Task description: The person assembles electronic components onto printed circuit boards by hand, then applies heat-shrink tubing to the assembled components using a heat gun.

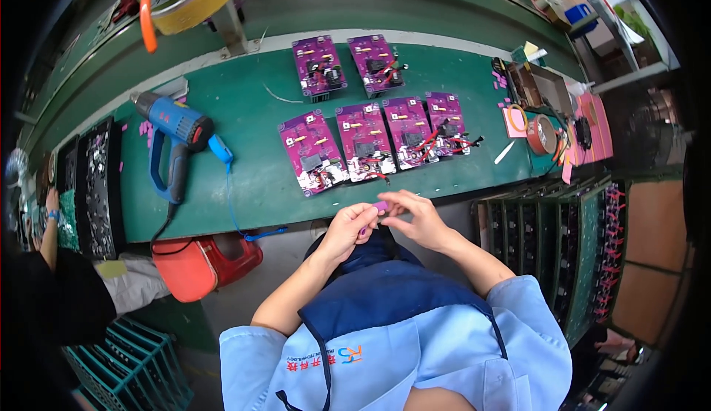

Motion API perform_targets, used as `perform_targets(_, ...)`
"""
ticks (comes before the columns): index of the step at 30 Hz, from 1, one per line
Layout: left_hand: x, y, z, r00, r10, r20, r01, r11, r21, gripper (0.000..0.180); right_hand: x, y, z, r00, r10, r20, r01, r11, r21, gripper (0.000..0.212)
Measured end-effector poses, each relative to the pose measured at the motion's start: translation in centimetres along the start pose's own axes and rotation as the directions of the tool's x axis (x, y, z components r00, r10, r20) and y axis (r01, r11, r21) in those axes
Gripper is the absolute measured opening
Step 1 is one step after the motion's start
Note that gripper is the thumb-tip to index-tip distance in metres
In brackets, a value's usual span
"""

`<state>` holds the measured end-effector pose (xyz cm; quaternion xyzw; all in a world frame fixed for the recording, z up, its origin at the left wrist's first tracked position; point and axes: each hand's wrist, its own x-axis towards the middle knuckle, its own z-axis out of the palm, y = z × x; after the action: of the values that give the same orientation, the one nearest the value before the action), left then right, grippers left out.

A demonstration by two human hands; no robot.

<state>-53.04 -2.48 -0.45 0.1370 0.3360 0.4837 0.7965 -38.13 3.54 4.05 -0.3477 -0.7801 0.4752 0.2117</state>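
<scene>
One small pinkish-purple piece [381, 206] sits pinched in my left fingers [358, 212], just beside my parted right fingers [406, 201], and this close handling, I judge, next calls for a steady pinch.

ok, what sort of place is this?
Probably an electronics assembly workshop: purple circuit boards laid out on a green workbench, plus a blue heat gun at the left.

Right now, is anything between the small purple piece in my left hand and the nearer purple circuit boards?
Your right hand is, beside the small purple piece; then come green tabletop and a thin red lead poking from the purple circuit boards.
</scene>
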Motion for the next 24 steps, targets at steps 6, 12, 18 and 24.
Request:
perform_targets(6,0.3,0.8,0.9,0.997,-0.023,0.075,0.012,0.990,0.139,0.015,-0.6,-0.8,-0.7,0.993,-0.106,-0.045,0.099,0.986,-0.132,0.023)
perform_targets(12,0.3,1.4,1.3,0.996,-0.053,0.068,0.037,0.976,0.216,0.015,-1.0,-0.5,-0.9,0.969,-0.237,-0.076,0.209,0.941,-0.267,0.020)
perform_targets(18,0.3,1.8,1.4,0.993,0.110,0.043,-0.118,0.920,0.375,0.017,0.1,-1.6,-0.6,0.984,0.082,-0.155,-0.074,0.996,0.053,0.017)
perform_targets(24,0.2,2.4,0.9,0.994,0.069,0.086,-0.098,0.905,0.414,0.017,0.5,-2.0,-1.1,0.984,-0.172,-0.042,0.160,0.968,-0.194,0.017)
